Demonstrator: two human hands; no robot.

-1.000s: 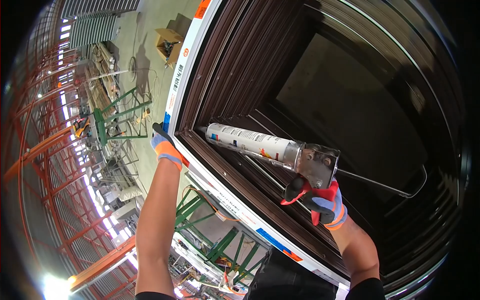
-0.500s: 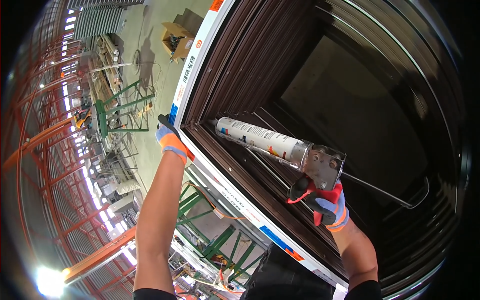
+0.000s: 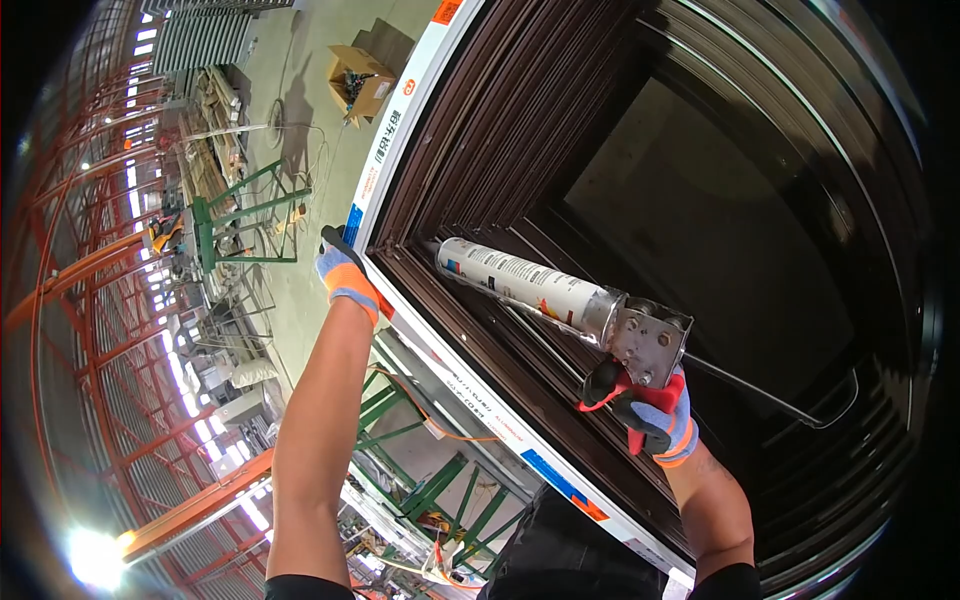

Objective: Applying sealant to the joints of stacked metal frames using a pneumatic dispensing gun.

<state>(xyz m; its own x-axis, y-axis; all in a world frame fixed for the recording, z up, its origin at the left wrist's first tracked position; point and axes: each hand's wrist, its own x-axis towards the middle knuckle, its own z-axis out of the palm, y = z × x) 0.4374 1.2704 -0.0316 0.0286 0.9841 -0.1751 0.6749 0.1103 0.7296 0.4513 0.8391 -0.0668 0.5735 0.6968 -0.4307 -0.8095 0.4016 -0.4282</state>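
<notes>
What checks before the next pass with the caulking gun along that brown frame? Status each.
1. Right hand grips the red handle of the caulking gun: ok.
2. Cartridge seated in the gun's metal cradle: ok.
3. Nozzle tip at the inner corner of the brown frame: ok, though whether it touches the groove cannot be told.
4. Left hand braces the frame's outer corner on the white protective-film edge: ok.
5. Push rod sticks out behind the gun, free of the frame: ok.
6. Sealant bead already laid in the groove: cannot tell, profile too dark.
</notes>
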